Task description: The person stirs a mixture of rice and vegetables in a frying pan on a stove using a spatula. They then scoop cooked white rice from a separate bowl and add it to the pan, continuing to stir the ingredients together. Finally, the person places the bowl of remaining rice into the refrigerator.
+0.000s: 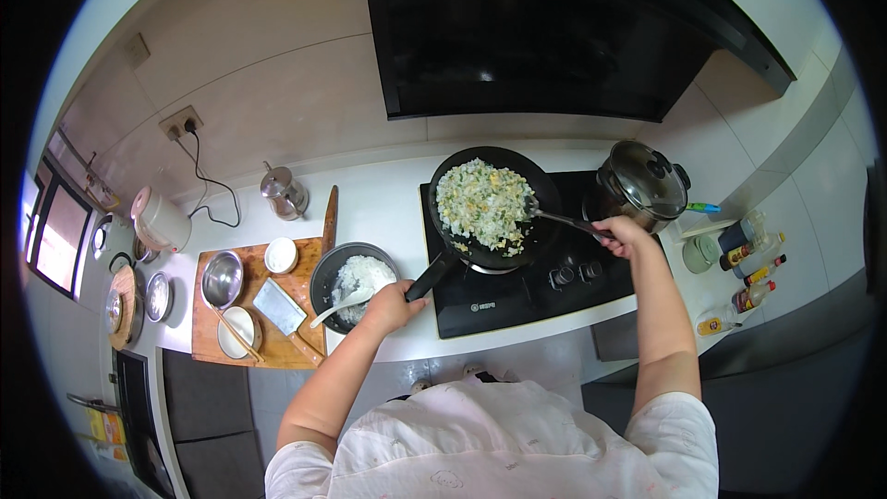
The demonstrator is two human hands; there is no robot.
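Note:
Fried rice with green and yellow bits (482, 203) fills much of a black frying pan (547, 187) on the left side of the stove. My left hand (393, 307) is closed round the pan's black handle (434, 274). In my right hand (623, 237) is the dark handle of a metal spatula (565, 219), its head in the rice at the pan's right side. Close by my left hand stands a dark bowl (321, 282) of white rice (363, 275), with a white spoon (344, 305) lying in it.
A wooden cutting board (211, 263) at left bears a cleaver (280, 306), a metal bowl (222, 279), white bowls and chopsticks. A lidded pot (644, 187) sits at the stove's right rear. Bottles (753, 296) line the right counter. The range hood (517, 46) overhangs behind the stove.

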